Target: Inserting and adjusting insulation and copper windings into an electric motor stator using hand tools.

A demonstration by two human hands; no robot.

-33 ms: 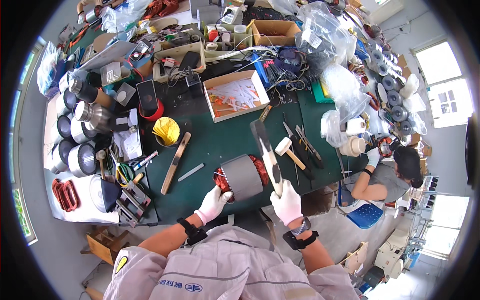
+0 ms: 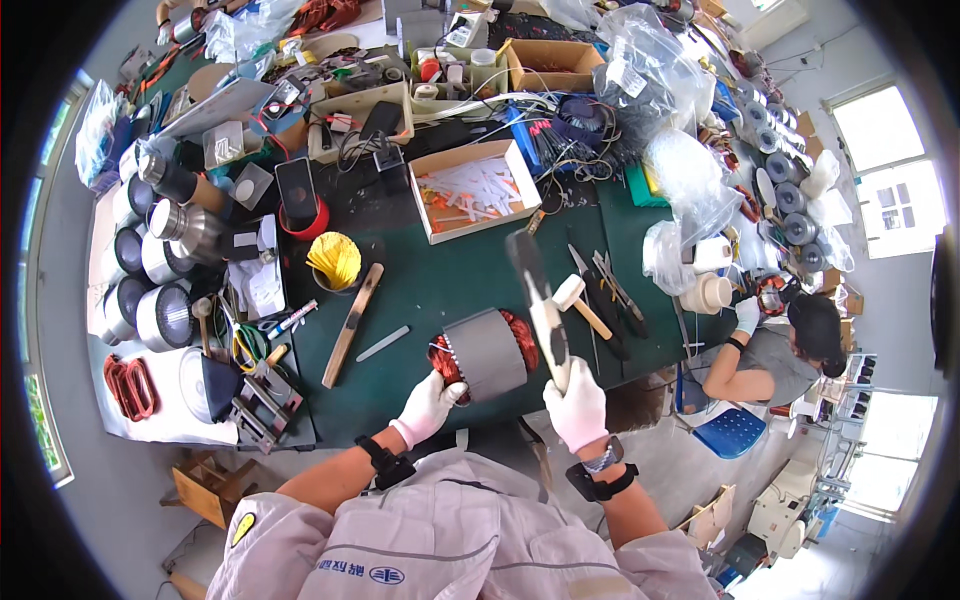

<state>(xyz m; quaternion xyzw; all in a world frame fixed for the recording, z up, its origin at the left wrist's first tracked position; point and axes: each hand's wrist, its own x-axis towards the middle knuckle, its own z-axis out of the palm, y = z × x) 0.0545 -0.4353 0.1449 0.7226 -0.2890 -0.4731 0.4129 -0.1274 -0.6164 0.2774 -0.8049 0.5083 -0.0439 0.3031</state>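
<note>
In white gloves, both my hands are at the near edge of the green table. Between them lies a motor stator (image 2: 485,358), a grey metal cylinder with red-orange copper windings bulging from both ends. My left hand (image 2: 430,405) grips its left winding end, fingers partly hidden by the coil. My right hand (image 2: 577,405) is wrapped around the lower end of a long flat bar (image 2: 545,325), black at the top and blotchy white and dark lower down. The bar tilts up just right of the stator, its top blurred. I cannot tell whether it touches the right windings.
A white-headed mallet (image 2: 585,305) and pliers (image 2: 615,285) lie to the right. A wooden stick (image 2: 352,325), a pale strip (image 2: 383,343) and a cup of yellow pieces (image 2: 334,262) are left. Beyond stands an open box of white strips (image 2: 475,195). A co-worker (image 2: 775,350) sits right.
The bar in my right hand has shifted slightly to the right, its black top rising a little. My right hand moved marginally right. My left hand and the stator stay about where they were.
</note>
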